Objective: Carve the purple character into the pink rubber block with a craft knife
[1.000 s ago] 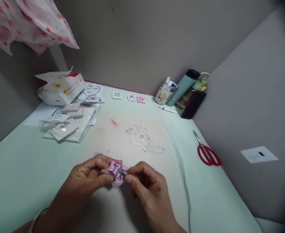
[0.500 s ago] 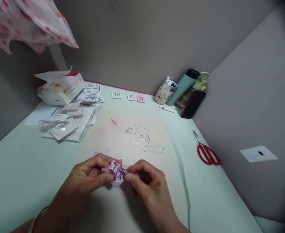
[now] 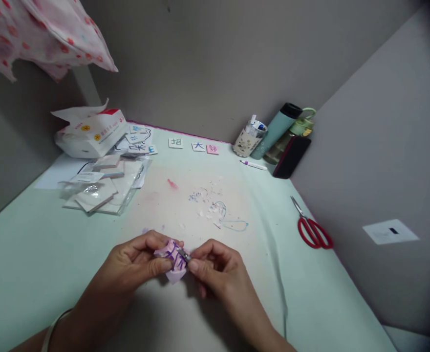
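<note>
My left hand [image 3: 136,261] pinches a pink piece [image 3: 174,258] with purple strokes between thumb and fingers, low in the middle of my view, above the worktop [image 3: 317,293]. My right hand [image 3: 218,269] grips a small metal blade [image 3: 184,254] between thumb and forefinger, its tip against the piece. Just beyond my hands, shavings [image 3: 215,209] and a looped blue thread-like line [image 3: 237,225] lie on the pale surface. Red-handled scissors [image 3: 312,230] lie to the right, and plastic-wrapped slabs [image 3: 101,190] to the left. Farther off I see a capped marker [image 3: 253,165], a phone [image 3: 291,157], three small tiles [image 3: 198,147] with characters, a pen cup [image 3: 249,139] beside a leaning teal bottle [image 3: 279,129], and a tissue packet [image 3: 92,134].
</note>
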{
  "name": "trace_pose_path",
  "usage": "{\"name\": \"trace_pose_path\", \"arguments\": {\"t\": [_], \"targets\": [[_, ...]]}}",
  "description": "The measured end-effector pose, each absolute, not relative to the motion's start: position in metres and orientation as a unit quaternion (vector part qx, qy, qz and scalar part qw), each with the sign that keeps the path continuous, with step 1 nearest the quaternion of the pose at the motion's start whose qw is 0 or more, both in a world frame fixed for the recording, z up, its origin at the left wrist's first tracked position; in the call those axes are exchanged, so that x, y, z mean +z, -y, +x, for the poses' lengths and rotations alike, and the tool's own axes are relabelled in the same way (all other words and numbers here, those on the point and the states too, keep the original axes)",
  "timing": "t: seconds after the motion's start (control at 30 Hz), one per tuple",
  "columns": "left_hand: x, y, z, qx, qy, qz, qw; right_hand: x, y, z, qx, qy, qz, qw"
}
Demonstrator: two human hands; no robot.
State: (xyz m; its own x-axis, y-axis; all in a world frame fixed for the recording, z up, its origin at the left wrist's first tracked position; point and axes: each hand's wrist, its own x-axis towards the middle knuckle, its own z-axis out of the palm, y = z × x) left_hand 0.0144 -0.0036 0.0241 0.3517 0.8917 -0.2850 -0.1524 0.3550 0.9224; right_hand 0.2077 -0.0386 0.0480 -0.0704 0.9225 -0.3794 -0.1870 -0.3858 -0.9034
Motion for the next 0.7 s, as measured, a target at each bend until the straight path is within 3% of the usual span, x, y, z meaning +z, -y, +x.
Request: {"name": "trace_pose_path", "arguments": {"t": [0.13, 0.43, 0.7], "targets": [[0.017, 0.003, 0.014, 0.381, -0.431, 0.429, 0.697, 0.048, 0.035, 0.21, 0.716, 0.278, -0.49, 0.413], [0.024, 0.0, 0.013, 0.379, -0.425, 0.456, 0.684, 0.047, 0.034, 0.212, 0.748, 0.251, -0.455, 0.413], [0.022, 0.001, 0.014, 0.372, -0.435, 0.409, 0.71, 0.049, 0.025, 0.233, 0.67, 0.253, -0.521, 0.464]]}}
